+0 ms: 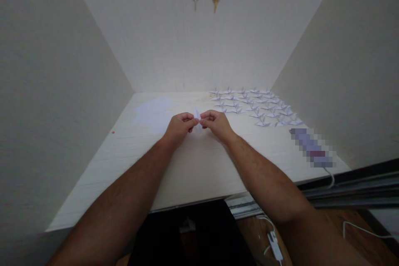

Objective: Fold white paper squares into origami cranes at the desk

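**Slim, pointed piece of folded white paper [196,112] pinched from both sides**

From where I stand, I take that piece as the clock's centre, with twelve towards the wall facing the person. It is at the fingertips, above the middle of the pale, wood-grained worktop [193,174]. Its long axis runs roughly twelve to six, the far tip leaning towards eleven, so it lies across the line joining the hands. The bare left hand [180,125] comes in from about nine, the bare right hand [217,124] from about three. Each has thumb and fingers brought together on the paper; neither is nearer. The fingers hide its middle, so I cannot make out the folds there.

Towards nine lies a flat, spread patch of thin white paper [152,112]. Between one and three sit rows of small, pointed white paper cranes [262,124], well apart from the left hand.
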A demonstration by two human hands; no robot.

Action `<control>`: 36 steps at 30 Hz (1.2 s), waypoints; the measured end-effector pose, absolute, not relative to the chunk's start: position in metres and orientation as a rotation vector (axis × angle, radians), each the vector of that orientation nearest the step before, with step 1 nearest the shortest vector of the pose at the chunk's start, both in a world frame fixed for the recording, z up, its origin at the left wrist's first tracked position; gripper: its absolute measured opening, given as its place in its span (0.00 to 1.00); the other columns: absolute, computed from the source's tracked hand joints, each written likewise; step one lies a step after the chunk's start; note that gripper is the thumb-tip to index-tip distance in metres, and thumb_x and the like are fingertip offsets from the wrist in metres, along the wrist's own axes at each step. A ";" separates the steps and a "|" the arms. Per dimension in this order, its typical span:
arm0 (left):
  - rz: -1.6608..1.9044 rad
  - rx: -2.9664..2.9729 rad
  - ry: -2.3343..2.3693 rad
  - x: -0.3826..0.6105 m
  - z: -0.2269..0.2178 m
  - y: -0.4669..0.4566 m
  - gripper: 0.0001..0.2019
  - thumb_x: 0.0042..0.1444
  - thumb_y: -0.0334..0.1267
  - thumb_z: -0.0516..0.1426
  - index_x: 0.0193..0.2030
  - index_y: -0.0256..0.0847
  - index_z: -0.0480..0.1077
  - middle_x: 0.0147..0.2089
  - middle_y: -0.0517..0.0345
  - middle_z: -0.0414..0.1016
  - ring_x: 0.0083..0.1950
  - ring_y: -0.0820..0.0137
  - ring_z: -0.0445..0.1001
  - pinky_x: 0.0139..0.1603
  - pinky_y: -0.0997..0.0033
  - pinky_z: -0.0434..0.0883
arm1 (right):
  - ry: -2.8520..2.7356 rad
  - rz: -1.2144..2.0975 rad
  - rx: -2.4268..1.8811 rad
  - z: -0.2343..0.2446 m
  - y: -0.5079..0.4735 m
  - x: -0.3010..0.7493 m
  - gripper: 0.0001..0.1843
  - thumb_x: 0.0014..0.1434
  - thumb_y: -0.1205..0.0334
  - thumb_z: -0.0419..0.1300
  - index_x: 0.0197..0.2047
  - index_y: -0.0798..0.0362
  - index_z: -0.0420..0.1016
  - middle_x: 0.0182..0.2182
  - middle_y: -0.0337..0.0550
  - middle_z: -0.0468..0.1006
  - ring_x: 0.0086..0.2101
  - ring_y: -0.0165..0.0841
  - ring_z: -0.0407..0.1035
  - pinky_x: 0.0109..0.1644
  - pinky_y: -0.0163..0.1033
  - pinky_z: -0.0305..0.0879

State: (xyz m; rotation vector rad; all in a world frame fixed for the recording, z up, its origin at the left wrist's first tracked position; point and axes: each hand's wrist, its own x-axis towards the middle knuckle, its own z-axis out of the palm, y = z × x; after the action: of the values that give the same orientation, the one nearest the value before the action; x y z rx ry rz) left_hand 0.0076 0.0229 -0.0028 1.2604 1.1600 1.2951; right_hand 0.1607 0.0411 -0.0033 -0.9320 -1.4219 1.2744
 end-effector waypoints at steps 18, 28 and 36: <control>1.266 1.194 1.129 0.003 0.001 0.023 0.10 0.42 0.36 0.63 0.22 0.39 0.65 0.17 0.63 0.66 0.19 0.77 0.63 0.21 0.75 0.57 | -1.517 1.349 -0.940 -0.008 0.043 0.163 0.10 0.43 0.62 0.66 0.30 0.54 0.72 0.19 0.35 0.73 0.19 0.25 0.65 0.24 0.32 0.60; 1.391 0.934 0.931 0.004 0.006 0.022 0.14 0.37 0.32 0.67 0.32 0.37 0.68 0.31 0.60 0.75 0.31 0.74 0.74 0.31 0.75 0.69 | -1.576 1.017 -0.918 -0.003 0.041 0.164 0.10 0.43 0.61 0.66 0.30 0.54 0.72 0.24 0.36 0.74 0.25 0.26 0.66 0.31 0.34 0.64; 1.389 0.954 0.879 0.004 0.007 0.019 0.16 0.34 0.28 0.66 0.31 0.37 0.66 0.37 0.55 0.77 0.38 0.70 0.76 0.36 0.73 0.72 | -1.602 0.833 -1.019 0.000 0.038 0.166 0.10 0.47 0.56 0.66 0.32 0.53 0.76 0.26 0.39 0.76 0.26 0.28 0.67 0.33 0.36 0.65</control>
State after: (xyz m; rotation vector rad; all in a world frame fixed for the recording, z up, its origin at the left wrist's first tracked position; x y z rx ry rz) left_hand 0.0043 0.0190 0.0071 0.9541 0.8793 1.3895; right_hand 0.1659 0.0384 0.0005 -1.0194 -1.6023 0.8325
